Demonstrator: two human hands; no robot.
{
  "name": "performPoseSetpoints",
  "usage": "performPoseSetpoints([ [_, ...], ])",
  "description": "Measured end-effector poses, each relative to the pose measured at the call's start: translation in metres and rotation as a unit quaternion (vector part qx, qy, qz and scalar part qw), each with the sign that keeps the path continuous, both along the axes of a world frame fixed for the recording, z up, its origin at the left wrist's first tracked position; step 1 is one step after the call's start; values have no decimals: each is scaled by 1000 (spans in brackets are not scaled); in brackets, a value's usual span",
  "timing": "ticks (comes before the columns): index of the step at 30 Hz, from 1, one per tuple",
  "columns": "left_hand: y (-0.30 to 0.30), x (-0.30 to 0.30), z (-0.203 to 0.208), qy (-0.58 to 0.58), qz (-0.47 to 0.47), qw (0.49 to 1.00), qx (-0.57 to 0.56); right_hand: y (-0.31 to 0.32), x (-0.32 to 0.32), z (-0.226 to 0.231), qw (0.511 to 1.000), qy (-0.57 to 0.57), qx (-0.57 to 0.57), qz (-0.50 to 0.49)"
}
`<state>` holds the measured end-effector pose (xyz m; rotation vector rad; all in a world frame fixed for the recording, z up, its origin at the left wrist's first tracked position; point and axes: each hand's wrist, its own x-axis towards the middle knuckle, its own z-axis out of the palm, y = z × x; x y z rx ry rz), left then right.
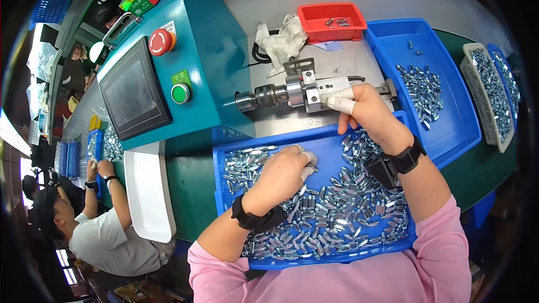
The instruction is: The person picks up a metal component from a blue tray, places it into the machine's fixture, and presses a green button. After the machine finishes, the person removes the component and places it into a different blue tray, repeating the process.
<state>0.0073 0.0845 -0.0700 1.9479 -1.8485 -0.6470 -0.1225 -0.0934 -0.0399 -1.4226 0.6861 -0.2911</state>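
Observation:
My left hand (281,175) is in the near blue tray (328,161), white covers on its fingertips. Its thumb and finger pinch a small metal fitting (313,168). Around it lie many similar shiny fittings (320,207), some with hex-shaped middles. My right hand (362,109) is up at the metal fixture (310,91). White-covered thumb and forefinger close together at the fixture's right end, while the other fingers curl below. Whatever sits between them is hidden. Left of the fixture, a round chuck (265,96) sticks out from the teal machine (210,62).
A second blue tray (457,118) with fittings stands at right, beside a pale basket (470,84) of more. Behind the fixture are a red bin (331,32) and a white cloth glove (283,42). A white tray (149,191) lies left; a co-worker (112,241) sits beyond it.

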Motion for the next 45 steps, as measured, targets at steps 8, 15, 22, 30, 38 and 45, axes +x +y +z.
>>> performPoseSetpoints([
  [8,-4,-5,-3,6,28,998,-62,6,2,-5,1000,-15,-22,-3],
  [15,-9,-7,-2,39,66,997,-18,7,2,-11,999,-14,-48,-3],
  [22,-7,3,-8,55,73,993,-73,-1,5,-6,996,-24,-89,10],
  [30,-1,13,-24,56,41,987,-144,-9,-10,0,996,-6,-86,-9],
  [38,0,19,-33,99,77,976,-176,-10,16,27,970,130,-203,-24],
  [45,-8,16,-45,96,62,971,-211,-34,50,10,759,279,-588,-10],
])
